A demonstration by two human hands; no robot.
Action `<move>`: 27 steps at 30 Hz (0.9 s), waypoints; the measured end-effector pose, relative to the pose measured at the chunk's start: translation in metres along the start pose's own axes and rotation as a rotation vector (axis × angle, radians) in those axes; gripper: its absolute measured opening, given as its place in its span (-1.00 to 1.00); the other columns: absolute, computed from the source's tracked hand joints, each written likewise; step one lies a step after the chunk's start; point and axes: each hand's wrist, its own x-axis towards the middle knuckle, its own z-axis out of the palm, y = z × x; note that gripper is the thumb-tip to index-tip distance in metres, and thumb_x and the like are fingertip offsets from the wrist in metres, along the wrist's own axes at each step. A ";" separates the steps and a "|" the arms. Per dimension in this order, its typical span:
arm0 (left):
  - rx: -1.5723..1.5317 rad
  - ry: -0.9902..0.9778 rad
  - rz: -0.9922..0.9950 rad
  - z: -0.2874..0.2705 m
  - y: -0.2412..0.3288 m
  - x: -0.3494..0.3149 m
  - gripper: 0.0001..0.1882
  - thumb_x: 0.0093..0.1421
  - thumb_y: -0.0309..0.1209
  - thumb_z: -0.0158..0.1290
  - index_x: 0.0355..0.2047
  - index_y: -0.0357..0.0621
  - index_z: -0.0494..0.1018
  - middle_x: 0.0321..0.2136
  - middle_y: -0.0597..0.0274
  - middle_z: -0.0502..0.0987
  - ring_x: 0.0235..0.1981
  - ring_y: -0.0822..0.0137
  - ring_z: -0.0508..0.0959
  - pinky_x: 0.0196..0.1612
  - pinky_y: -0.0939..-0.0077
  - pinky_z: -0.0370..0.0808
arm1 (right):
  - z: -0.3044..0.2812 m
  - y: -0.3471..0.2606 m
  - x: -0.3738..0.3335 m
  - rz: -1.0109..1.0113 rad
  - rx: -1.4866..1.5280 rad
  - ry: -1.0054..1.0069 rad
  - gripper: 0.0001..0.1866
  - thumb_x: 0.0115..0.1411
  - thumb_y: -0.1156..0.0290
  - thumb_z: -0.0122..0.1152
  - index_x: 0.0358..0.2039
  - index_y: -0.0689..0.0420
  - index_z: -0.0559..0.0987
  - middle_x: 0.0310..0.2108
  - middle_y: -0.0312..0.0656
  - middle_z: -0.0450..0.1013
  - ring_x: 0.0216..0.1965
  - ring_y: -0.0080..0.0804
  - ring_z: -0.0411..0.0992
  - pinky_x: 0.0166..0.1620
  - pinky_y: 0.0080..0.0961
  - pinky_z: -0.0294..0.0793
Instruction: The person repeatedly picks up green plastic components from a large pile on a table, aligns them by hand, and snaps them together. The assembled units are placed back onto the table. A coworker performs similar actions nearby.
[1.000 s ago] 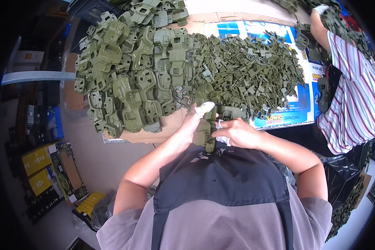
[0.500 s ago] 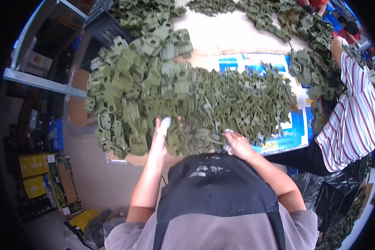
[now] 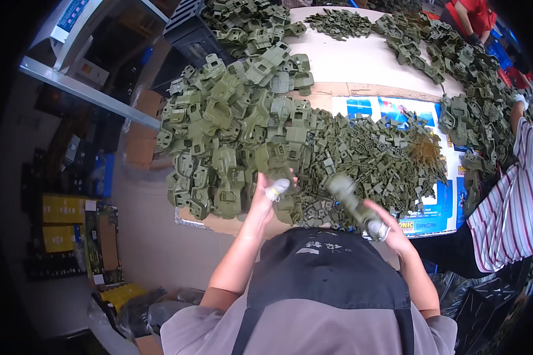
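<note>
Handling step: an elongated olive-green plastic piece (image 3: 352, 201) is clasped in the nearly closed right hand (image 3: 392, 232); the hold of the half-curled left hand (image 3: 266, 198) cannot be told. Steady support seems required next.

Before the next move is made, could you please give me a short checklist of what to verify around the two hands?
1. Right hand has hold of its part: ok, an olive-green molded part.
2. That part's details readable: not ok, it is blurred.
3. Left hand gripping one of the large vehicle-like shells: cannot tell; it is right against them.
4. White finger coverings on both hands: ok.
5. Heap of small green parts visible beyond the right hand: ok.
6. Co-worker's striped shirt clear of both hands: ok.
</note>
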 end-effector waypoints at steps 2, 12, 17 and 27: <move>-0.082 0.007 -0.012 0.011 -0.002 0.001 -0.39 0.13 -0.30 0.06 0.14 -0.03 0.06 -0.03 0.11 0.36 -0.13 0.26 0.49 -0.11 0.45 0.47 | 0.018 -0.018 0.019 -0.142 0.002 0.197 -0.36 0.14 0.38 0.11 0.22 0.14 0.15 0.22 -0.10 0.12 0.23 -0.30 0.09 0.23 -0.43 0.03; -0.091 0.095 -0.006 0.039 -0.054 0.005 -0.18 0.08 -0.45 0.13 0.23 -0.01 -0.14 0.11 0.15 0.16 0.07 0.31 0.29 0.03 0.45 0.34 | 0.072 -0.027 0.059 -0.340 -0.507 0.210 -0.26 0.07 0.54 0.08 0.26 0.10 0.02 0.16 0.11 0.14 0.17 0.04 0.14 0.16 -0.30 0.18; -0.013 0.103 0.129 0.076 -0.020 -0.002 -0.17 0.01 -0.49 0.17 0.19 -0.01 -0.10 0.09 0.13 0.18 0.03 0.30 0.33 -0.02 0.46 0.39 | 0.075 -0.042 0.055 -0.283 -0.605 0.225 -0.26 0.11 0.39 0.16 0.26 0.10 0.04 0.15 0.13 0.16 0.18 0.01 0.15 0.15 -0.37 0.20; -0.047 0.133 0.029 0.051 -0.026 0.000 -0.15 -0.03 -0.47 0.20 0.16 -0.07 -0.11 0.01 0.12 0.25 -0.10 0.31 0.43 -0.15 0.53 0.46 | 0.076 -0.046 0.053 -0.347 -0.572 0.075 -0.25 0.12 0.37 0.13 0.27 0.10 0.00 0.00 0.18 0.29 -0.03 0.11 0.31 0.01 -0.22 0.30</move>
